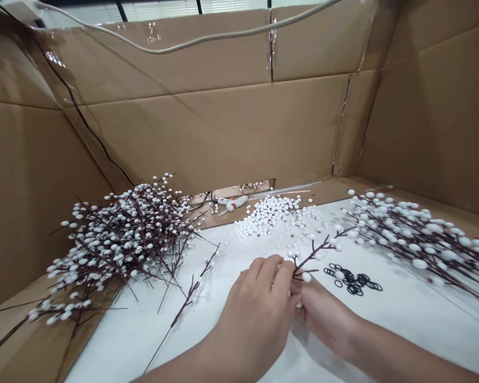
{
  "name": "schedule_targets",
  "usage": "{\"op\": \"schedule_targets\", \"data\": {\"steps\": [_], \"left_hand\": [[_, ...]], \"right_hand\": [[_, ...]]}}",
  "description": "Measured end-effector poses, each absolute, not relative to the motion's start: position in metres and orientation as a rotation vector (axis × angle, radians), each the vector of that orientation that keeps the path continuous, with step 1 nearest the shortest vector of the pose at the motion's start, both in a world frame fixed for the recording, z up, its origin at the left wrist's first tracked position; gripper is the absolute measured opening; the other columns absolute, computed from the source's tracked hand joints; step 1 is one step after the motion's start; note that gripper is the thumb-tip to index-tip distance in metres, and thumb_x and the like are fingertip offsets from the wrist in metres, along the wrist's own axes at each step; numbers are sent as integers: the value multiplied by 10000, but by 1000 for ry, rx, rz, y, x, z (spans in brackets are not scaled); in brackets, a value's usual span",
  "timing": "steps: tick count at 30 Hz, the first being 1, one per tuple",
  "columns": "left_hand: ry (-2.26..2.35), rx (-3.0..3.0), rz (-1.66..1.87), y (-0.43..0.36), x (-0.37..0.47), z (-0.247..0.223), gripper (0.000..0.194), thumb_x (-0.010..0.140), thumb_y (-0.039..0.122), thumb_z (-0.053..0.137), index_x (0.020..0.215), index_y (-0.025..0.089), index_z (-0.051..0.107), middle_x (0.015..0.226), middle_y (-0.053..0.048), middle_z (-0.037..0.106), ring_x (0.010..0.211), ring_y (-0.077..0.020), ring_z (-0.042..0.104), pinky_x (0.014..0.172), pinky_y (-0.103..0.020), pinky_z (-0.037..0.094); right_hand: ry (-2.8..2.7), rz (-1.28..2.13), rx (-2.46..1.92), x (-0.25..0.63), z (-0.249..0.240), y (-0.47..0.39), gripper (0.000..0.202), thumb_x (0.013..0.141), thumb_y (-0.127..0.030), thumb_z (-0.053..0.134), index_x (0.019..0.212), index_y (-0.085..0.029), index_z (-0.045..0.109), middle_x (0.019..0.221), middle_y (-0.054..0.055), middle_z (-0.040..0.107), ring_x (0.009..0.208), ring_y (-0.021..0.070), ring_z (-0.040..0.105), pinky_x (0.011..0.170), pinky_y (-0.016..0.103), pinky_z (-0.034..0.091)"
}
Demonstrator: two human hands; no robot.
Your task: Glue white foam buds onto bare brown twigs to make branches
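Both hands meet low in the middle of the head view, over the white board. My left hand [259, 303] is closed, its fingers curled round the lower part of a brown twig with white berries [313, 252]. Behind it, my right hand [323, 314] is partly covered, and its fingertips are hidden at the same twig. The twig's upper part sticks out to the upper right. A white ball [306, 276] sits beside the fingers. Another brown twig, mostly bare [189, 295], lies on the board left of my left hand.
A heap of berry twigs [131, 229] lies at the left, more berried stems [419, 234] at the right. Loose white balls [265, 215], a glue gun [232, 203] and black rings [353, 281] lie around the white board [143, 319]. Cardboard walls [207, 127] stand around.
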State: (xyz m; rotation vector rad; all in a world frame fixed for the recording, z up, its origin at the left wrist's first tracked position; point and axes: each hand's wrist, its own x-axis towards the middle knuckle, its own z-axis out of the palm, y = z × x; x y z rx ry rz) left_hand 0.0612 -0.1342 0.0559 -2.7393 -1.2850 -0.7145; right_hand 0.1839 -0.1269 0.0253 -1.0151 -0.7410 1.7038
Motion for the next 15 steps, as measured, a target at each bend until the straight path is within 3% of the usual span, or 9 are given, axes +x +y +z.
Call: {"op": "schedule_targets", "data": {"steps": [4, 7, 11, 15], "left_hand": [[-1415, -2819, -848, -129, 53, 57, 263, 844, 180, 392, 1083, 251, 475, 992, -63, 591, 895, -231, 551, 715, -355, 454], [-1569, -2847, -1012, -124, 49, 60, 244, 845, 231, 402, 1067, 253, 502, 940, -55, 601, 849, -222, 560, 713, -334, 432], [-1928, -2946, -1494, -111, 46, 66, 197, 787, 241, 453, 965, 226, 537, 902, -29, 573, 781, -169, 550, 652, -250, 418], [-2332, -2838, -2162, -99, 40, 71, 150, 713, 203, 476, 862, 202, 495, 749, 16, 519, 679, -125, 540, 615, -216, 401]], "right_hand": [[-712, 1789, -987, 185, 26, -125, 128, 624, -139, 631, 634, -190, 514, 625, -56, 511, 593, 84, 455, 618, 202, 394], [-808, 1849, -958, 185, 26, -124, 201, 676, -260, 668, 584, -174, 512, 572, -64, 442, 537, 68, 363, 550, 173, 339], [-878, 1854, -941, 185, 30, -123, 283, 708, -442, 663, 688, -165, 609, 622, -42, 494, 528, 64, 326, 507, 155, 301], [-783, 1867, -959, 189, 31, -118, 281, 743, -436, 635, 817, -165, 652, 691, -19, 560, 519, 56, 366, 496, 146, 337]]}}
